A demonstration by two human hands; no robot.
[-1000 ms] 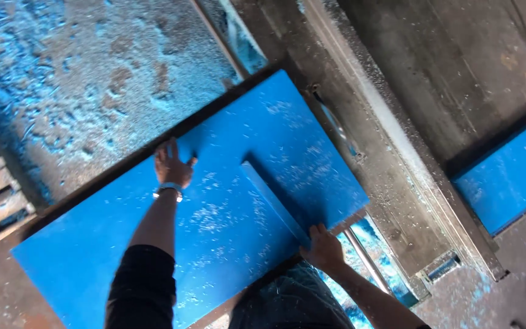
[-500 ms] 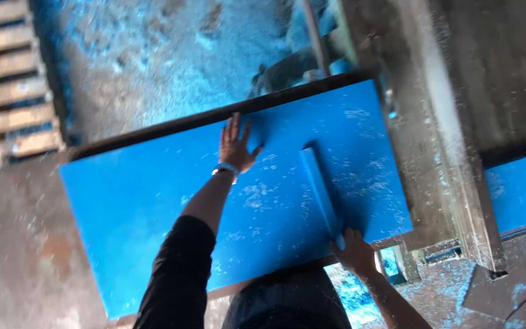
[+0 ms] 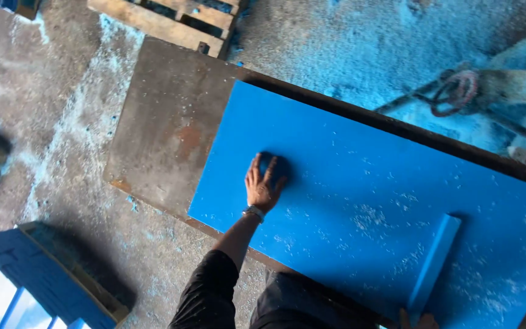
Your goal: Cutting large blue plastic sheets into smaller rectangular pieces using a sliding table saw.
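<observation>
A big blue board (image 3: 360, 195) is lying flat on a rusty metal table (image 3: 165, 128), and it is covering most of the table top. Little pale chips are sitting all over the board. The left hand (image 3: 262, 186) is pressing down flat on the board near its left end, with the fingers spread out and holding nothing. A thin blue strip (image 3: 433, 265) is lying on top of the board near the bottom edge. The right hand (image 3: 420, 320) is peeking in at the bottom, touching the near end of the strip, but I cannot tell how it is gripping because most of it is cut off. It looks like the person is lining up the strip on the board while keeping the board from sliding. The strip looks light, so moving it needs a gentle push. A wooden pallet (image 3: 171, 21) is lying on the dusty floor beyond the table.
</observation>
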